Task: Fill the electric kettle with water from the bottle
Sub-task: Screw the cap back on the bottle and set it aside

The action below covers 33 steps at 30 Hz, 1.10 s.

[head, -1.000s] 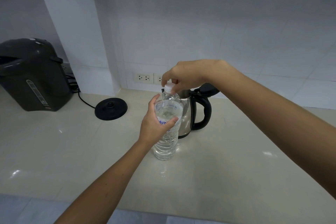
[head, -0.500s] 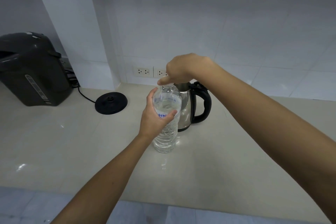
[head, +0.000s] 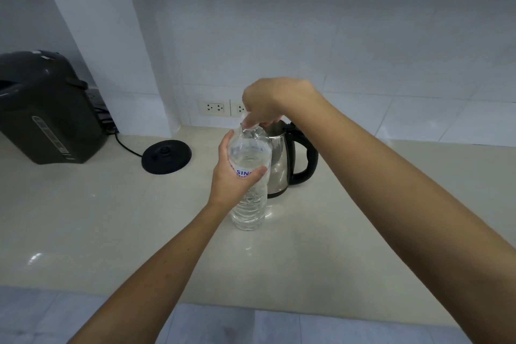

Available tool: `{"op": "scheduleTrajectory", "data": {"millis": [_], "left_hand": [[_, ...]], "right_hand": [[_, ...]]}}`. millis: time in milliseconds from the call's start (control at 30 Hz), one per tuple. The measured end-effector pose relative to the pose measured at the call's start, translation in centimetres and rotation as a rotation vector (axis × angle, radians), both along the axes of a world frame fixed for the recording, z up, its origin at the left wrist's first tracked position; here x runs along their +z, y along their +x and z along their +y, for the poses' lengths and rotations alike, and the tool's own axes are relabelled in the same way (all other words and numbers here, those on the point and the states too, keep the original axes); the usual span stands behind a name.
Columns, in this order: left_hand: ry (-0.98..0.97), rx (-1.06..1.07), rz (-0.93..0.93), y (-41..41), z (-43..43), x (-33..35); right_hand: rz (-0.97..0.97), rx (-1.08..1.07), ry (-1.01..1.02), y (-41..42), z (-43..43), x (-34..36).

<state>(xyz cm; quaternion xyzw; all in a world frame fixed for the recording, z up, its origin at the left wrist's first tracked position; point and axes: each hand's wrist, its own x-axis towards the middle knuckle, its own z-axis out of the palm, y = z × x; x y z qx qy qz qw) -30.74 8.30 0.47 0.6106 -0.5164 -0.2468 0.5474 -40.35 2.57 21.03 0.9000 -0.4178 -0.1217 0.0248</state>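
From the head view, a clear ribbed plastic water bottle (head: 249, 176) stands upright near the middle of the glossy cream stone counter (head: 83, 218), nearly full of water. The left hand (head: 233, 176) wraps its midsection, fingers (head: 258, 172) curled over a white label with blue letters reading "SIN"; the rest is covered. The right hand (head: 272, 103) reaches over from 3 o'clock, its fingers pinching the small white cap (head: 245, 117) at the bottle's neck. Just behind the bottle at its 2 o'clock stands a brushed stainless-steel electric kettle with a black handle (head: 287, 159), lid raised; what it holds cannot be seen. At 9 o'clock of the bottle, well apart, lies the round black kettle base (head: 166, 156), its black cord (head: 125, 145) running toward a dark grey boxy hot-water dispenser (head: 47, 109) at the far left. The wall behind is pale tile (head: 335, 36), with white double sockets (head: 215, 107) just above the counter. Grey floor tiles (head: 195, 327) show at 6 o'clock.
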Motion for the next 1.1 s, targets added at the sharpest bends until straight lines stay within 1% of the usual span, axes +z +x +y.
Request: {"op": "scheduleTrajectory", "data": {"millis": [100, 200, 333, 400, 467, 567, 633, 700, 767, 833, 967, 1100], "left_hand": [[0.073, -0.016, -0.015, 0.1, 0.6, -0.3], [0.079, 0.065, -0.019, 0.0, 0.9, -0.3], [0.036, 0.042, -0.115, -2.3, 0.4, 0.0], [0.034, 0.028, -0.126, -4.2, 0.1, 0.1], [0.038, 0.014, -0.117, -6.3, -0.3, 0.2], [0.024, -0.021, -0.070, -9.8, -1.4, 0.2], [0.015, -0.016, -0.035, -12.3, -2.1, 0.2], [0.008, -0.006, -0.039, -14.7, -3.0, 0.3], [0.005, -0.033, -0.045, -16.7, -4.0, 0.3], [0.015, -0.064, -0.037, -18.5, -5.2, 0.4], [0.027, -0.063, -0.037, -21.2, -8.3, 0.5], [0.034, -0.045, -0.050, -23.1, -12.0, 0.5]], "right_hand": [[-0.242, 0.050, 0.049, -2.4, -0.4, -1.6], [-0.470, 0.068, 0.148, -4.5, -0.3, -3.9], [-0.736, 0.054, 0.070, -8.7, -0.4, -7.2], [-0.870, 0.043, 0.081, -11.7, -0.7, -9.0], [-0.941, 0.000, 0.075, -14.7, -1.0, -11.2], [-1.008, -0.196, 0.021, -19.8, -1.7, -15.2], [-0.999, -0.372, -0.008, -23.1, -2.1, -18.2], [-0.908, -0.542, -0.006, -26.2, -2.4, -21.2], [-0.795, -0.662, 0.023, -28.6, -2.4, -23.9], [-0.687, -0.727, 0.034, -30.2, -2.3, -26.1], [-0.461, -0.819, 0.082, -31.6, -2.3, -29.3], [-0.439, -0.806, 0.105, -31.3, -3.3, -30.5]]}}
